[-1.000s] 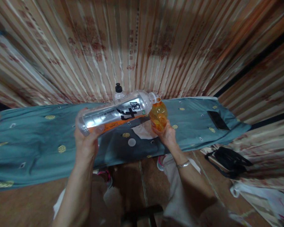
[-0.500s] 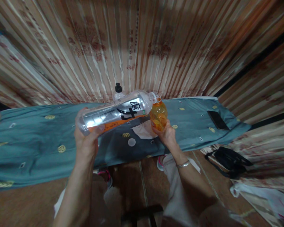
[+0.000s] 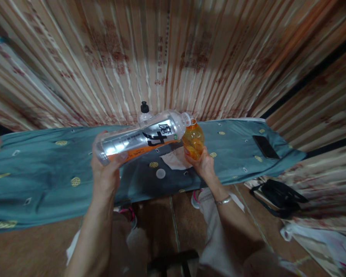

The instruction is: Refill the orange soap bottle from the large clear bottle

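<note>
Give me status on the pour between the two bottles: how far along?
Done: both bottles are uncapped; a white cap lies on the teal cloth. In hand: the left hand tips the large clear bottle nearly flat, mouth at the small orange bottle held by the right hand. Left: liquid still sits in the clear bottle; the orange one's fill level is unclear.

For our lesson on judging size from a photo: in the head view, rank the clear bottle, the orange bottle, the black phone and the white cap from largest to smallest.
1. clear bottle
2. orange bottle
3. black phone, though it lies farther off, so this is unsure
4. white cap
</note>
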### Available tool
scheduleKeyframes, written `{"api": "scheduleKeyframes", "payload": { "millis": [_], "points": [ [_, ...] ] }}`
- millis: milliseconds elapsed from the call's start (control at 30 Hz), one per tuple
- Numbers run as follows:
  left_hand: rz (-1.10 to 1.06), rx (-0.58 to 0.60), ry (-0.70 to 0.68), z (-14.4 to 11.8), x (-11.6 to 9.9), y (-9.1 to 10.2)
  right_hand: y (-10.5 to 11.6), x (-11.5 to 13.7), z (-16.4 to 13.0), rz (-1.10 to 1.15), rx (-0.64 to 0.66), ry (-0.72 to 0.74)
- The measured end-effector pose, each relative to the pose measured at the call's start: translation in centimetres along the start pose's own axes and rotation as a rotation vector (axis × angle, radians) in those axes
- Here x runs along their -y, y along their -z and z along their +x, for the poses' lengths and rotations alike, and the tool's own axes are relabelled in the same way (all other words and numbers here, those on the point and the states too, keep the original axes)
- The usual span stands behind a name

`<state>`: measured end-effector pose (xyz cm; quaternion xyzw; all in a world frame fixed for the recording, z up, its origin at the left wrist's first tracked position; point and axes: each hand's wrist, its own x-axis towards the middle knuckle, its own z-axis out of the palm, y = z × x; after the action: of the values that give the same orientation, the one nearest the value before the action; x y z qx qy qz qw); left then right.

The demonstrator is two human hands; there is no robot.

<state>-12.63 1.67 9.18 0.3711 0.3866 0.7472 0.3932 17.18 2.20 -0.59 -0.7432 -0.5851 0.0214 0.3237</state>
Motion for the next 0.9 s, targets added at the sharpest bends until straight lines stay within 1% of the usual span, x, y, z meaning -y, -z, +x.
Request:
{"api": "scheduleKeyframes", "payload": {
  "millis": [133, 400, 633, 800, 900],
  "points": [
    [-0.001, 0.011, -0.005, 0.00, -0.02, 0.04, 0.07, 0.06, 0.00, 0.008, -0.001, 0.006],
    [0.076, 0.068, -0.072, 0.02, 0.46, 0.48, 0.11, 0.07, 0.00, 0.022, 0.001, -0.002],
    [0.023, 0.034, -0.018, 0.01, 0.01, 0.19, 0.04, 0.12, -0.02, 0.004, 0.002, -0.006],
    [0.054, 0.051, -0.057, 0.01, 0.21, 0.31, 0.06, 0.12, -0.05, -0.001, 0.006, -0.007],
    [0.026, 0.044, -0.042, 0.06, 0.30, 0.42, 0.09, 0.13, -0.06, -0.003, 0.013, -0.004]
  ]
}}
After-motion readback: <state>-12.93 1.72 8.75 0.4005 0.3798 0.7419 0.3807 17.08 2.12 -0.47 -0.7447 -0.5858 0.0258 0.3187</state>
